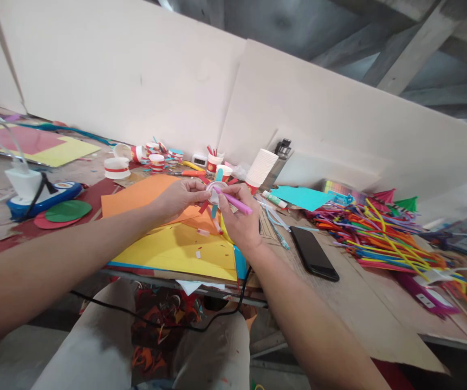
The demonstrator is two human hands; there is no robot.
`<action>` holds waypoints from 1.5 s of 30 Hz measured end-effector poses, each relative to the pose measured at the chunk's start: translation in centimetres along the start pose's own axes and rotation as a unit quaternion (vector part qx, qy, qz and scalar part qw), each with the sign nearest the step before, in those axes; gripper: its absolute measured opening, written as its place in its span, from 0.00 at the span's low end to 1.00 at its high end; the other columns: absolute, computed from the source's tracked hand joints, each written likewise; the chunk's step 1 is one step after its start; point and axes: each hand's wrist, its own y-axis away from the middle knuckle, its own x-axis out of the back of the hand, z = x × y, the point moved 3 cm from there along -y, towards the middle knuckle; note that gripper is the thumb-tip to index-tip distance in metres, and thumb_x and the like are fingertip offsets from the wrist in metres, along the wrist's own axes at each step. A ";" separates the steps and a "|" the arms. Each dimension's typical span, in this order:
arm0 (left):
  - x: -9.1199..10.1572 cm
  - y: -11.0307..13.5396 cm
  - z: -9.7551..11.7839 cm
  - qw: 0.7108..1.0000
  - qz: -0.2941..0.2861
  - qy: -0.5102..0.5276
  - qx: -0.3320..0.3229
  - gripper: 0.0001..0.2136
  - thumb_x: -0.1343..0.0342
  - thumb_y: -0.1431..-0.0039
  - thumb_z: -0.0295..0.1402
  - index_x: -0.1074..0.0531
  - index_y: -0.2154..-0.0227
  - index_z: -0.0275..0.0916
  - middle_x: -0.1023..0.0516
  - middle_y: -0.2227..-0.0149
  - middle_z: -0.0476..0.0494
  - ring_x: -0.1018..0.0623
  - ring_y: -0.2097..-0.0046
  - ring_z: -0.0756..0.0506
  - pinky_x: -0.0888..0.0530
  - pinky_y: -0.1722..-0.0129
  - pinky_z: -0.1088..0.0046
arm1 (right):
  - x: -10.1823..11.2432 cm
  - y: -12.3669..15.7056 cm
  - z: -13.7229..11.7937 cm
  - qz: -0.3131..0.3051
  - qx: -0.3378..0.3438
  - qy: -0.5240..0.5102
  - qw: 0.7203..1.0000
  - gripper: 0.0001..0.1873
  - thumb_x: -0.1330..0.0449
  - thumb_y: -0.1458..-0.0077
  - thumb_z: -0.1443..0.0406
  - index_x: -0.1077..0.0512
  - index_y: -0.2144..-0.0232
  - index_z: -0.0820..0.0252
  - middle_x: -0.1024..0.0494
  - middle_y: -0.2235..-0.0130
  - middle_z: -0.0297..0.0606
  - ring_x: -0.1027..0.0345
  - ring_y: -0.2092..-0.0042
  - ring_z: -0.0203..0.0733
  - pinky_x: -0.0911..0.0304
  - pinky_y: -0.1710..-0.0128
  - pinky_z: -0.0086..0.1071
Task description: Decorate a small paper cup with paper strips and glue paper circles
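My left hand (pixel 181 198) pinches the rim of a small round white paper-cup piece (pixel 212 186) with red and teal strips sticking out around it. In my right hand (pixel 242 223) is a pink marker (pixel 238 203), its tip at the white face of the cup piece. Whether the tip touches the surface I cannot tell. Beneath both hands lie a yellow paper sheet (pixel 176 252) and an orange sheet (pixel 136 196). A pale pink cap-like piece (pixel 203 232) and small scraps rest on the yellow sheet.
Cut paper cups (pixel 117 168) and a cup stack (pixel 261 168) stand along the back. To the right are a black phone (pixel 313 253) and a heap of coloured pipe cleaners (pixel 380 233). A blue power strip (pixel 46 200) lies left. A black cable (pixel 156 324) hangs across my legs.
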 end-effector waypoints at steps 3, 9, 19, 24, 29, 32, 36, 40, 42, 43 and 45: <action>0.0 0.0 0.0 1.000 0.003 0.000 0.000 0.15 0.32 0.53 0.42 0.25 0.74 0.34 0.26 0.74 0.46 0.28 0.71 0.50 0.33 0.69 0.72 | 0.0 0.0 0.0 0.003 0.003 0.000 1.000 0.04 0.41 0.41 0.62 0.31 0.65 0.56 0.24 0.65 0.37 0.29 0.61 0.41 0.34 0.60 0.38; -0.1 0.0 0.1 1.000 0.002 -0.002 0.002 0.15 0.32 0.53 0.42 0.25 0.74 0.35 0.26 0.75 0.47 0.28 0.71 0.49 0.33 0.69 0.72 | 0.0 -0.1 0.0 0.000 0.002 0.003 1.000 0.04 0.41 0.41 0.62 0.31 0.66 0.56 0.24 0.66 0.37 0.29 0.61 0.42 0.34 0.61 0.37; 0.0 0.0 0.0 1.000 0.004 -0.006 0.001 0.14 0.32 0.53 0.42 0.26 0.75 0.35 0.26 0.75 0.47 0.27 0.70 0.49 0.32 0.68 0.71 | 0.1 -0.1 -0.3 0.003 0.003 0.014 1.000 0.05 0.41 0.41 0.61 0.32 0.66 0.56 0.24 0.66 0.37 0.30 0.62 0.42 0.34 0.63 0.37; 0.1 0.0 0.0 1.000 0.000 -0.005 0.001 0.14 0.33 0.52 0.42 0.25 0.74 0.35 0.25 0.74 0.47 0.27 0.70 0.49 0.32 0.68 0.72 | 0.1 -0.2 -0.3 0.016 0.007 0.026 1.000 0.04 0.41 0.41 0.62 0.32 0.67 0.56 0.25 0.68 0.36 0.31 0.65 0.40 0.35 0.64 0.37; 0.0 0.0 0.1 1.000 0.006 -0.003 0.002 0.14 0.32 0.52 0.41 0.25 0.74 0.35 0.25 0.74 0.46 0.27 0.70 0.49 0.32 0.68 0.72 | 0.1 -0.2 -0.3 0.021 0.006 0.018 1.000 0.04 0.41 0.42 0.63 0.31 0.67 0.56 0.25 0.68 0.35 0.31 0.65 0.40 0.35 0.64 0.37; 0.0 0.0 0.1 1.000 0.001 -0.001 -0.002 0.13 0.32 0.52 0.41 0.25 0.74 0.35 0.25 0.74 0.46 0.28 0.70 0.50 0.32 0.68 0.72 | 0.1 -0.2 -0.3 0.020 0.003 0.013 1.000 0.05 0.41 0.42 0.62 0.31 0.67 0.56 0.25 0.68 0.35 0.30 0.65 0.40 0.35 0.63 0.37; 0.1 -0.1 0.0 1.000 0.002 0.006 -0.003 0.13 0.33 0.52 0.41 0.24 0.74 0.35 0.25 0.74 0.47 0.28 0.71 0.50 0.32 0.68 0.72 | 0.3 -0.3 -0.4 0.028 0.005 0.025 0.999 0.05 0.41 0.42 0.61 0.31 0.68 0.56 0.25 0.69 0.35 0.31 0.66 0.40 0.36 0.63 0.37; 0.1 -0.1 -0.1 1.000 0.002 0.011 -0.001 0.13 0.32 0.53 0.40 0.24 0.74 0.35 0.25 0.74 0.47 0.28 0.72 0.50 0.33 0.68 0.71 | 0.3 -0.4 -0.5 0.032 0.011 0.036 0.999 0.05 0.40 0.42 0.62 0.32 0.69 0.56 0.25 0.69 0.35 0.31 0.66 0.40 0.36 0.64 0.38; 0.1 -0.1 -0.1 1.000 0.000 0.012 -0.002 0.13 0.33 0.52 0.40 0.24 0.74 0.35 0.25 0.74 0.47 0.28 0.72 0.50 0.33 0.68 0.71 | 0.3 -0.4 -0.6 0.031 0.013 0.035 0.999 0.05 0.40 0.42 0.62 0.32 0.68 0.56 0.25 0.69 0.35 0.31 0.66 0.40 0.36 0.64 0.38; 0.1 -0.1 -0.1 1.000 0.000 0.012 -0.002 0.13 0.33 0.52 0.40 0.24 0.74 0.35 0.25 0.74 0.47 0.28 0.72 0.50 0.32 0.68 0.71 | 0.3 -0.4 -0.6 0.030 0.013 0.035 0.999 0.05 0.41 0.42 0.62 0.32 0.68 0.56 0.25 0.69 0.35 0.31 0.66 0.40 0.36 0.64 0.37; 0.2 -0.1 -0.2 1.000 0.001 0.013 -0.004 0.13 0.33 0.52 0.40 0.24 0.74 0.35 0.25 0.74 0.47 0.28 0.71 0.50 0.32 0.68 0.72 | 0.3 -0.4 -0.6 0.029 0.012 0.039 0.999 0.05 0.41 0.41 0.62 0.32 0.68 0.56 0.25 0.69 0.35 0.31 0.66 0.40 0.36 0.64 0.37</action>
